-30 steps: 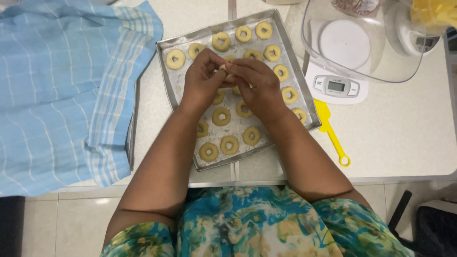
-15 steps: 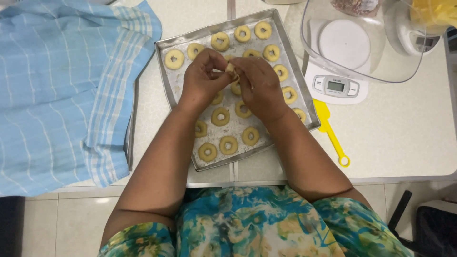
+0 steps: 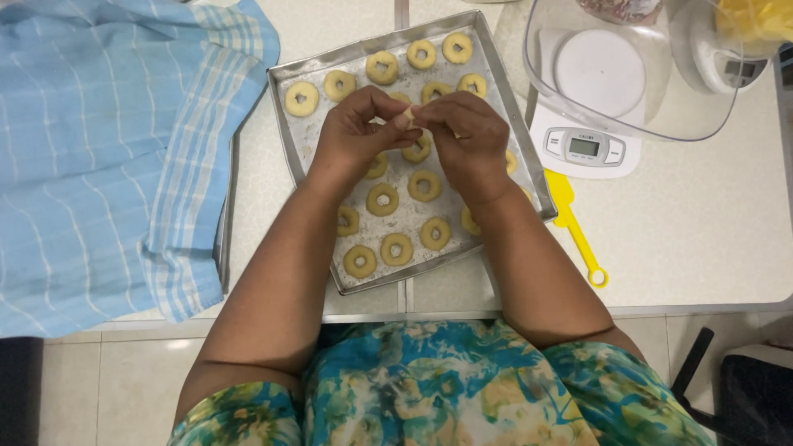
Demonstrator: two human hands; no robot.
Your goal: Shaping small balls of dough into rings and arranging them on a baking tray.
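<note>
Both hands meet above the middle of the tray [image 3: 285,107]. The left hand [image 3: 351,136] and right hand [image 3: 462,136] are curled, fingertips pinched together on a small bit of dough [image 3: 407,116] held between them, just over the rows of rings. The tray sits on the counter [image 3: 710,231] and is mostly filled: pale dough rings [image 3: 382,199] with holes in the centre lie in rows from the far edge to the near one. Judging from that, most of the shaping looks done, with room left for only a few more, though the hands hide part of the middle. A blue cloth [image 3: 107,149] lies to the left, a clear bowl [image 3: 628,116] on a white scale [image 3: 585,147] to the right, a yellow spatula [image 3: 574,227] beside the tray
</note>
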